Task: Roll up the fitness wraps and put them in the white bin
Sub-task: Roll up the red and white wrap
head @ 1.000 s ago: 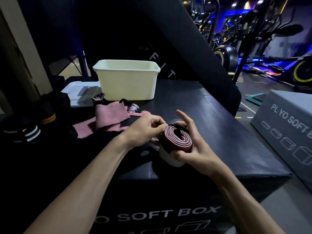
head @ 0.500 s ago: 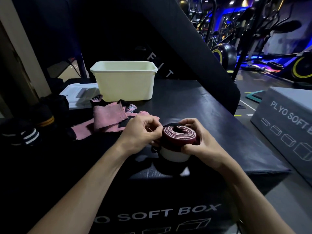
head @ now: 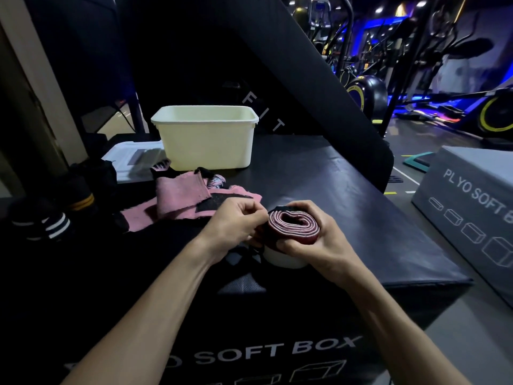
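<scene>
A dark red wrap with pale edges (head: 291, 226) is coiled into a flat oval roll over the black plyo box (head: 347, 195). My right hand (head: 313, 240) grips the roll from the right and below, fingers curled round it. My left hand (head: 236, 220) pinches the wrap's loose end at the roll's left side. A pink wrap with a black strip (head: 183, 201) lies unrolled just behind my left hand. The white bin (head: 206, 140) stands further back on the box, and what it holds cannot be seen.
Black wraps with white and yellow stripes (head: 52, 218) lie at the left edge. A white lid (head: 130, 159) sits left of the bin. A grey plyo box (head: 472, 207) stands at the right. A slanted black pad (head: 305, 73) rises behind the bin.
The roll has tipped from standing on edge to lying flatter, coil face up. My right fingers have closed round it, and my left hand stays at its loose end.
</scene>
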`<state>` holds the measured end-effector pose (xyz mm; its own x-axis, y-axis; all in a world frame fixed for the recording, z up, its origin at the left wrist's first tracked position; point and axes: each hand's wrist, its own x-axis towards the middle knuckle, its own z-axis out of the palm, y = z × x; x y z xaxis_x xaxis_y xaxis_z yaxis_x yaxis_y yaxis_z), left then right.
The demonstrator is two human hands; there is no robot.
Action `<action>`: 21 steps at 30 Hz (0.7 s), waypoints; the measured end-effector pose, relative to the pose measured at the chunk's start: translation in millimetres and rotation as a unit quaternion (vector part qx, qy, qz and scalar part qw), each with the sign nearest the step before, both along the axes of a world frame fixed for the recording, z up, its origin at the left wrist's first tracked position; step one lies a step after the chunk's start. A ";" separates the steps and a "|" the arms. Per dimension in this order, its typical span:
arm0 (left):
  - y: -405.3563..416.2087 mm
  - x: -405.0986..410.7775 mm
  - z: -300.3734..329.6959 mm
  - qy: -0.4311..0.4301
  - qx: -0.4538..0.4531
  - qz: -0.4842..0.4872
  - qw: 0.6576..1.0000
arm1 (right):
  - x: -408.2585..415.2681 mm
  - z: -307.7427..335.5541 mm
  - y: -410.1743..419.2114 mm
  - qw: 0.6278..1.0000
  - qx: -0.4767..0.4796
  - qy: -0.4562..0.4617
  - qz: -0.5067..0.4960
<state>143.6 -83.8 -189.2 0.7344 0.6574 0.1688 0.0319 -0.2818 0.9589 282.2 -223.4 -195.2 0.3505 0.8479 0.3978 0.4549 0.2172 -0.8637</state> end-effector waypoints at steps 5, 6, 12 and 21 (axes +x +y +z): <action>12.6 -12.3 2.0 -0.010 0.136 -0.029 0.990 | 4.1 0.1 1.7 1.000 0.001 -0.002 0.002; 14.0 -13.3 3.3 -0.009 0.164 -0.031 0.986 | 4.1 0.0 2.2 1.000 0.000 -0.002 0.005; 17.8 -13.7 19.0 -0.010 0.203 -0.069 0.977 | 1.7 -0.3 2.4 1.000 0.000 0.008 0.018; 22.4 0.8 24.1 0.097 0.029 -0.130 0.986 | 1.1 0.2 2.1 0.999 -0.001 0.010 0.033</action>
